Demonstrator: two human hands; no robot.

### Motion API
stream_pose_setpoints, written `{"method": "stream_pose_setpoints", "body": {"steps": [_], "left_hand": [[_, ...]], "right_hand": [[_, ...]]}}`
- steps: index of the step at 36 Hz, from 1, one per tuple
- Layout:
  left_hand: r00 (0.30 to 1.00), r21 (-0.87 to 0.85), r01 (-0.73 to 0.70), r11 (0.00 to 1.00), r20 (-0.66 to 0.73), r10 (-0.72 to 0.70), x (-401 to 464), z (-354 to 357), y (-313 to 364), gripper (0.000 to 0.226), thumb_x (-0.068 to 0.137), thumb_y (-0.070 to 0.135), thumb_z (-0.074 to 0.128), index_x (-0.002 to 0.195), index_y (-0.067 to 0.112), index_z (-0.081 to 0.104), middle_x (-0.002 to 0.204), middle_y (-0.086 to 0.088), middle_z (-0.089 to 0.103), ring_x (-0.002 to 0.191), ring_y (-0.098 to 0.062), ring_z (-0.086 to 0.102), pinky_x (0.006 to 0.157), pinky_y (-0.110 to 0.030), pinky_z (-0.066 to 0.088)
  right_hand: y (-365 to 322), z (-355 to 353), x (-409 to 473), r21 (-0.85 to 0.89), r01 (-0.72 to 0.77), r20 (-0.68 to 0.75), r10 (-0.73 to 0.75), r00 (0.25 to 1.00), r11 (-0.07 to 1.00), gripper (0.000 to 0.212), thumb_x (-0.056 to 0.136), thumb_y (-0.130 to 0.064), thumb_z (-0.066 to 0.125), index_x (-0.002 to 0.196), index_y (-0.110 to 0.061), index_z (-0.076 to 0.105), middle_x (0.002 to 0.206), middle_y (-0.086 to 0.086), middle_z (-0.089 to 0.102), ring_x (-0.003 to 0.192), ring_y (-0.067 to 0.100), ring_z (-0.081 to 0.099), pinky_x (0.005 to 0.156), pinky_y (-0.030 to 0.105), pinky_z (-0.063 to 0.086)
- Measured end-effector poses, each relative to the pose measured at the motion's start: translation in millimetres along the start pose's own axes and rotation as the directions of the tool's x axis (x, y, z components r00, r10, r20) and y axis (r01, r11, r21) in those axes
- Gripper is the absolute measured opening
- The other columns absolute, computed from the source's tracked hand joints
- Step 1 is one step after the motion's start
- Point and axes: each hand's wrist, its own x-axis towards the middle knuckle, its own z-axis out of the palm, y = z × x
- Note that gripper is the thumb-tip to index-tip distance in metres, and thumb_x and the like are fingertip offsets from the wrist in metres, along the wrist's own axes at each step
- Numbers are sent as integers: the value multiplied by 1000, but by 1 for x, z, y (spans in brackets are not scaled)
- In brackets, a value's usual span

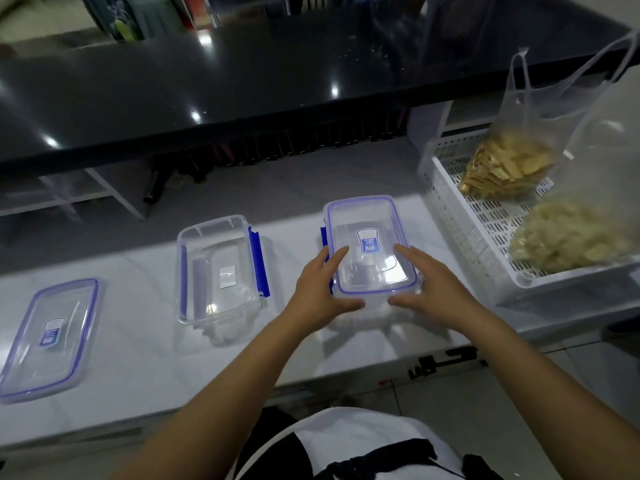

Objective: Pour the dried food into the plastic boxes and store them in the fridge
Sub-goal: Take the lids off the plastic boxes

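Head view, left to right: loose lid at 9 o'clock on the table, open plastic box, then left grip and right grip, fingers lightly curled, holding the lidded box; dried-food bags in a white basket at 3 o'clock.

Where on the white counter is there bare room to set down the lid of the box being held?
Bare counter lies between the loose lid on the left and the open box, and along the near edge in front of both. A narrower strip separates the open box from the lidded box gripped by left hand and right hand. The right is crowded by the white basket holding food bags.
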Motion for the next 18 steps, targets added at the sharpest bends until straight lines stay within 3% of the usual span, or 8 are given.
{"method": "stream_pose_setpoints", "body": {"steps": [4, 9, 13, 18], "left_hand": [[1000, -35, -2, 999, -20, 1, 17, -1, 1, 99, 74, 39, 88, 154, 37, 29, 158, 11, 33, 128, 2, 28, 113, -36, 37], [1000, -73, -12, 997, -21, 10, 20, -2, -4, 96, 75, 36, 88, 153, 38, 32, 156, 12, 36, 128, 0, 35, 112, -39, 42], [999, -60, -28, 998, -42, 25, 15, -12, -1, 98, 76, 42, 85, 154, 45, 26, 163, 14, 25, 143, -10, 29, 117, -41, 34], [991, -13, -27, 1000, -129, 25, -17, -53, 6, 102, 74, 53, 83, 149, 62, 14, 166, 21, 9, 152, -11, 13, 116, -42, 26]], "right_hand": [[-2, -6, 16, 21, -7, -13, 8, 1000, 1000, 102, 67, -29, 91, 152, -37, 35, 160, -6, 32, 146, 16, 33, 118, 44, 32], [-5, -7, 16, 46, -1, -30, 2, 1000, 999, 101, 67, -27, 91, 152, -35, 36, 160, -4, 34, 146, 18, 32, 118, 45, 32], [-18, -10, 5, -21, 42, -97, -44, 994, 999, 98, 72, -33, 88, 153, -38, 33, 161, -8, 30, 149, 19, 22, 121, 45, 24], [-61, -8, -8, -70, 145, -102, -151, 983, 987, 95, 75, -42, 83, 151, -50, 27, 161, -17, 23, 152, 15, 9, 120, 42, 15]]}}
